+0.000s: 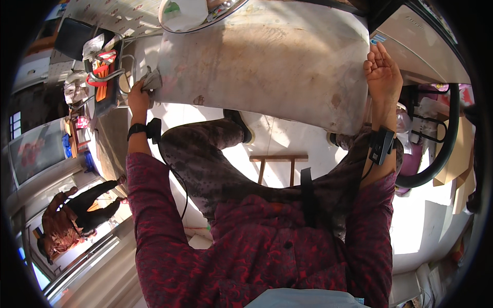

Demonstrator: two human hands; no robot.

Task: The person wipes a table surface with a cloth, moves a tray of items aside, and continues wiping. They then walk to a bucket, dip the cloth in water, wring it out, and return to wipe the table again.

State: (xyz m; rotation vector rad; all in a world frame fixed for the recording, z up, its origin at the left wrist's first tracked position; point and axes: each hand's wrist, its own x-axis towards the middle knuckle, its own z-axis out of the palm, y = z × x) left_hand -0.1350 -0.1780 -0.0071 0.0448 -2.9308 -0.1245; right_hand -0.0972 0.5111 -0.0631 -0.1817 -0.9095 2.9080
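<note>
My left hand [138, 101] is at the left edge of a worn, stained tabletop [262, 77]. Its fingers grip a crumpled grey cloth [153, 80], which lies against that edge. At the opposite edge, my right hand [386, 77] is palm up with its fingers loosely curled and nothing in it. Dark stains and scuffed patches mark the table surface between the hands. Each forearm carries a strapped black device, the left one [148, 130] at the wrist and the right one [381, 145] farther up.
A round rimmed tray [181, 30] holding small items overlaps the table's far edge. Beyond the right edge stand a beige panelled cabinet [420, 46] and a black curved tube [443, 165]. Cloths and orange-red items lie on a chair [111, 92]. Another person [65, 219] is farther off, left.
</note>
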